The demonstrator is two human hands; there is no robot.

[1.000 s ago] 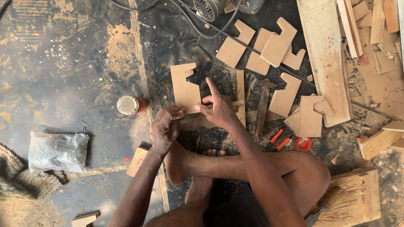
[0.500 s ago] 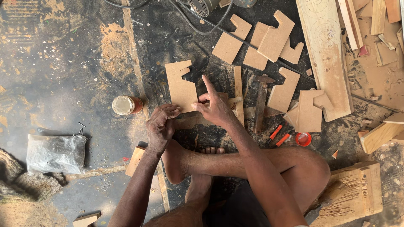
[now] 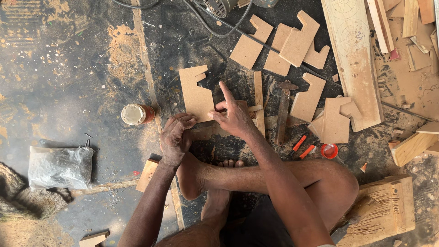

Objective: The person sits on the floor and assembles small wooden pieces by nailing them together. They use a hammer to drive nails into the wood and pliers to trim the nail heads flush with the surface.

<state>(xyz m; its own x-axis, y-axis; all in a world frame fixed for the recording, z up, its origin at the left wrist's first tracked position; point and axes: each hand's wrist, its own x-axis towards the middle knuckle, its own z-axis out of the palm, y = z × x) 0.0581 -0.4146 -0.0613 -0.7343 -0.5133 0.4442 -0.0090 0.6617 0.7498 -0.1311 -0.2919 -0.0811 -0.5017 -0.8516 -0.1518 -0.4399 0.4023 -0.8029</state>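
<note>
Left of the notched tan fibreboard cut-out [image 3: 196, 93] stands a small jar with a pale lid [image 3: 135, 114]. My left hand [image 3: 176, 137] curls, fingertips pinching the cut-out's lower edge. My right hand [image 3: 235, 116] presses its right corner, forefinger raised. Further right lies a wooden-handled hammer [image 3: 283, 110].

- Pale tan notched fibreboard panel [image 3: 195, 93], plain and unpatterned.
- Small round jar [image 3: 136, 114]: cream-white lid, orange-red body.
- Dark grey concrete floor [image 3: 68, 82], mottled with yellowish sawdust patches.
- Short orange-red markers [image 3: 302, 147] beside a small red cap ring [image 3: 329, 150].
- Long light wooden plank [image 3: 354, 59] bearing faint pencilled circles.
</note>
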